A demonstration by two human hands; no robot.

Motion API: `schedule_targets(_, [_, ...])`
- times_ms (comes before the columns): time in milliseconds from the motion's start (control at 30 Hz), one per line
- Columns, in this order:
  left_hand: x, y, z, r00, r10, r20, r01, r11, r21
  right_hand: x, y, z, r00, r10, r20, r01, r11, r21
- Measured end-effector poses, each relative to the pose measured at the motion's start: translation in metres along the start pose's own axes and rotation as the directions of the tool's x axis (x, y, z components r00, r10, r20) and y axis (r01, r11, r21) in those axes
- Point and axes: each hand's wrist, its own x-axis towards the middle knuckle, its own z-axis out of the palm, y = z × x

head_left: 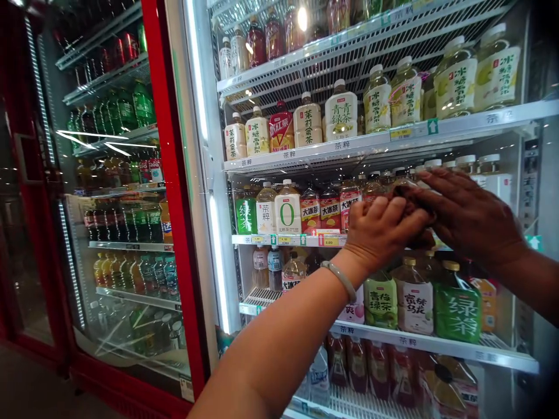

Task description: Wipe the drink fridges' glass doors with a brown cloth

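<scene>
Cloth point(423, 237), dark and crumpled, between both hands, bunched in curled left hand point(381, 226), touching outstretched fingers of right hand point(478, 214), before shelved bottles point(287, 208).

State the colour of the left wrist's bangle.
The bangle is pale grey-green, best seen in the head view.

Cloth point(413, 201): dark reddish-brown, apparently fabric; full outline hidden.
Folds: bunched into a crumpled wad.
Left portion: covered by the curled fingers of the left hand point(379, 227).
Right portion: partly overlapped by the right hand point(476, 215).
Lower edge: visible beneath the fingers, in front of the shelves point(288, 240).
</scene>
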Motion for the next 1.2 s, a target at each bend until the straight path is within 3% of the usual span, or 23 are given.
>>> schedule_targets(133, [-0.015,0.003,-0.010,0.967,0.245,0.069,-0.241,0.968,-0.070,0.002,0.000,-0.001,0.998,0.019,0.064,-0.019,1.000,0.010])
schedule_targets(233, [-0.016,-0.021,-0.024,0.914,0.389,0.120,-0.380,0.921,-0.090,0.021,-0.017,0.005,0.991,0.130,0.042,-0.131,0.991,0.034])
schedule_targets(333, [-0.012,-0.057,-0.037,0.882,0.461,0.097,-0.457,0.887,-0.067,0.050,-0.044,0.019,0.971,0.240,0.011,-0.239,0.964,0.118])
schedule_targets(400, [-0.010,-0.078,-0.044,0.905,0.415,0.093,-0.414,0.910,-0.026,0.067,-0.061,0.031,0.963,0.269,-0.009,-0.264,0.954,0.144])
schedule_targets(467, [-0.013,-0.088,-0.048,0.957,0.277,0.089,-0.280,0.960,0.024,0.075,-0.072,0.041,0.962,0.274,-0.019,-0.270,0.955,0.120])
schedule_targets(533, [-0.021,-0.081,-0.048,0.996,0.074,0.058,-0.078,0.994,0.072,0.076,-0.077,0.047,0.965,0.261,-0.012,-0.259,0.962,0.086])
schedule_targets(600, [-0.033,-0.060,-0.046,0.995,-0.098,0.019,0.096,0.991,0.095,0.073,-0.078,0.048,0.969,0.246,0.002,-0.245,0.967,0.068])
schedule_targets(633, [-0.040,-0.050,-0.044,0.992,-0.124,0.015,0.122,0.988,0.090,0.071,-0.077,0.048,0.971,0.238,0.003,-0.237,0.969,0.063])
schedule_targets(700, [-0.050,-0.040,-0.042,0.997,-0.022,0.068,0.018,0.998,0.055,0.068,-0.076,0.048,0.975,0.221,-0.005,-0.221,0.974,0.052])
schedule_targets(733, [-0.052,-0.042,-0.043,0.991,0.091,0.095,-0.094,0.995,0.025,0.067,-0.075,0.048,0.977,0.212,-0.014,-0.211,0.976,0.045])
schedule_targets(833, [-0.044,-0.076,-0.047,0.885,0.449,0.123,-0.445,0.894,-0.062,0.066,-0.075,0.050,0.980,0.191,-0.047,-0.190,0.981,0.028])
schedule_targets(867, [-0.038,-0.090,-0.049,0.862,0.493,0.123,-0.488,0.870,-0.069,0.066,-0.075,0.050,0.980,0.188,-0.063,-0.187,0.982,0.029])
schedule_targets(900, [-0.032,-0.100,-0.050,0.870,0.475,0.130,-0.471,0.880,-0.063,0.066,-0.076,0.051,0.980,0.188,-0.067,-0.186,0.982,0.034])
schedule_targets(933, [-0.027,-0.106,-0.050,0.910,0.393,0.133,-0.391,0.920,-0.040,0.067,-0.077,0.051,0.979,0.190,-0.069,-0.187,0.981,0.042])
schedule_targets(1000, [-0.026,-0.099,-0.047,0.992,0.079,0.094,-0.082,0.996,0.028,0.067,-0.079,0.051,0.978,0.195,-0.077,-0.191,0.980,0.055])
schedule_targets(1033, [-0.030,-0.087,-0.045,0.994,-0.101,0.038,0.099,0.994,0.053,0.067,-0.080,0.051,0.977,0.196,-0.081,-0.191,0.980,0.060])
schedule_targets(1067, [-0.036,-0.073,-0.042,0.969,-0.248,-0.001,0.247,0.967,0.066,0.067,-0.080,0.051,0.977,0.194,-0.083,-0.189,0.980,0.065])
schedule_targets(1100, [-0.044,-0.057,-0.039,0.958,-0.287,-0.026,0.288,0.956,0.058,0.066,-0.079,0.050,0.978,0.191,-0.086,-0.185,0.980,0.070])
schedule_targets(1200, [-0.064,-0.034,-0.036,1.000,0.019,-0.007,-0.019,1.000,0.010,0.065,-0.077,0.049,0.980,0.184,-0.074,-0.178,0.980,0.086])
